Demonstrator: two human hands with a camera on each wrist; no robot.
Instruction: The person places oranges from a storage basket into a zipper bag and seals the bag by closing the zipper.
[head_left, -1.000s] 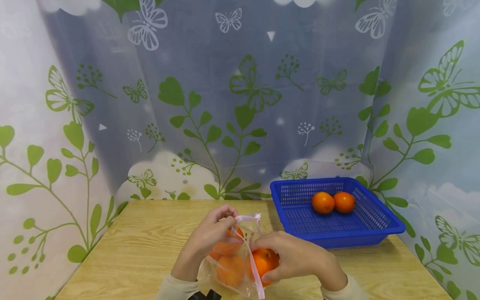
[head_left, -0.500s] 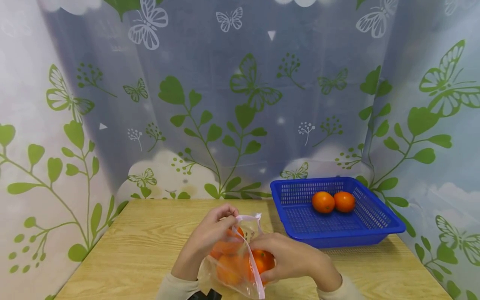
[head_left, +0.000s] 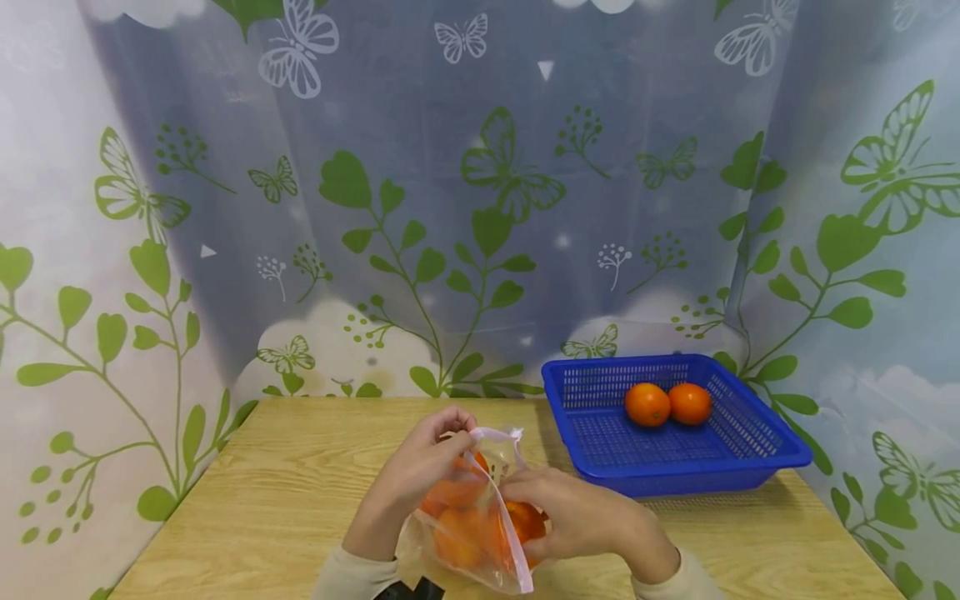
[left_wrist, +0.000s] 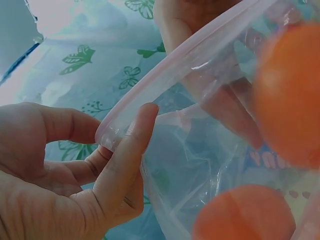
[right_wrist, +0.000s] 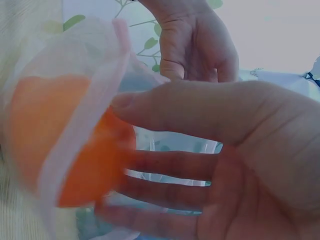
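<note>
A clear plastic zip bag (head_left: 513,533) with a pink strip along its mouth stands at the front of the table. My left hand (head_left: 416,471) pinches the bag's rim between thumb and forefinger, as the left wrist view shows. Several oranges (head_left: 459,537) sit inside, seen through the plastic. At the mouth, another orange (head_left: 529,518) lies partly behind the pink strip. My right hand (head_left: 581,512) holds it with the thumb on its near side and the other fingers within the bag. In the right wrist view, that orange (right_wrist: 102,165) is blurred, with fingertips at its side.
A blue plastic basket (head_left: 682,485) stands at the right back of the wooden table (head_left: 300,483), with two oranges (head_left: 667,404) in it. Behind the table hangs a curtain (head_left: 420,192) printed with butterflies and leaves.
My right hand has moved slightly left, taking its orange from outside the pink strip into the bag's mouth. The left hand has kept its pinch on the rim.
</note>
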